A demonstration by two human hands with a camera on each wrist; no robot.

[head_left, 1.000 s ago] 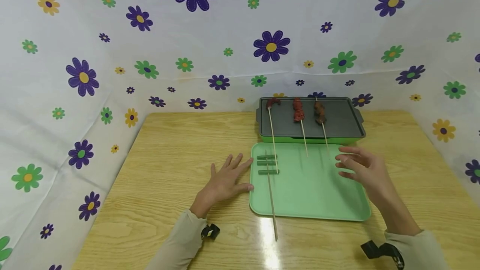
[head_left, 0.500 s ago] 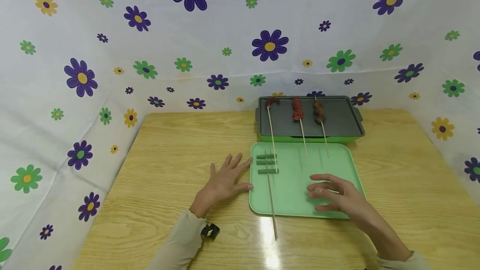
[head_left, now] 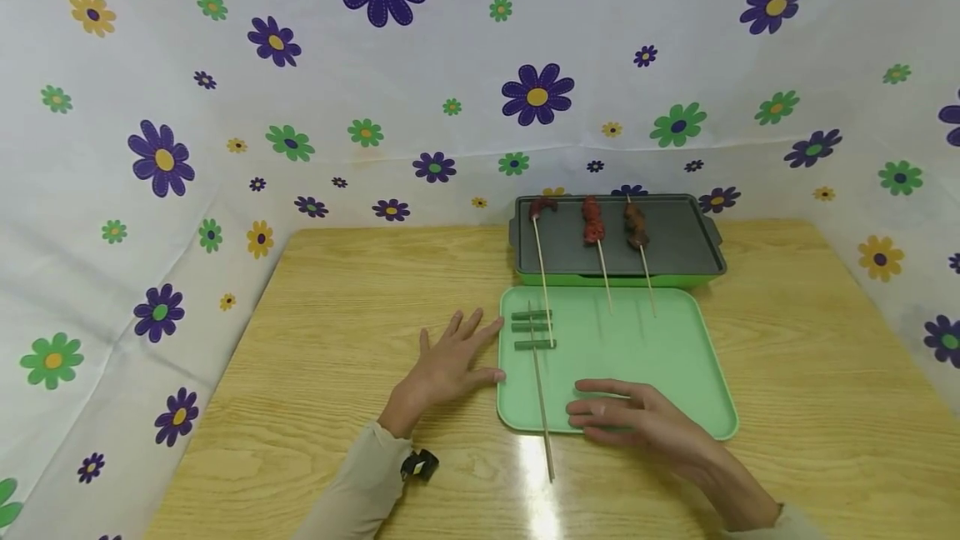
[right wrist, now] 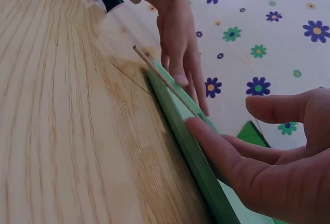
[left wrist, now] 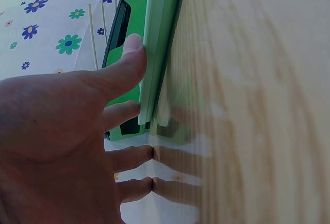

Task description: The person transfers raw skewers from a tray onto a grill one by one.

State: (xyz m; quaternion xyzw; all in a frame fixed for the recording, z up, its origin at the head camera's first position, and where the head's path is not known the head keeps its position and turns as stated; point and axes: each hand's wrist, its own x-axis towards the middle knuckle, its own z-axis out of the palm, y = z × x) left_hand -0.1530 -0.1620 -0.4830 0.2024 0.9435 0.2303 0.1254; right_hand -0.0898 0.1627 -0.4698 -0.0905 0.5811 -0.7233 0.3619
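My left hand [head_left: 442, 365] lies on the table with fingers spread, thumb and a fingertip right at the left rim of the pale green tray [head_left: 637, 348]. On the tray's left side rests a skewer [head_left: 540, 390] threaded with several green stick-like pieces [head_left: 536, 345]; its lower end sticks out past the front rim. Over the front part of the tray, my right hand [head_left: 645, 419] hovers with loosely bent fingers and nothing in it. In the right wrist view its thumb [right wrist: 281, 108] stands apart from the fingers, which overlap the tray near the wooden skewer end [right wrist: 154, 72].
Behind the tray stands a dark grill plate [head_left: 686, 240] on a green base. Across it lie a curled dark red skewer [head_left: 542, 207], a red meat skewer [head_left: 592, 222] and a brown one [head_left: 636, 226], their sticks reaching over the tray. Flowered cloth [head_left: 405, 82] surrounds the wooden table [head_left: 337, 298].
My right hand has moved from the tray's right edge leftward and toward the front, closer to the green skewer. The left hand has stayed in place.
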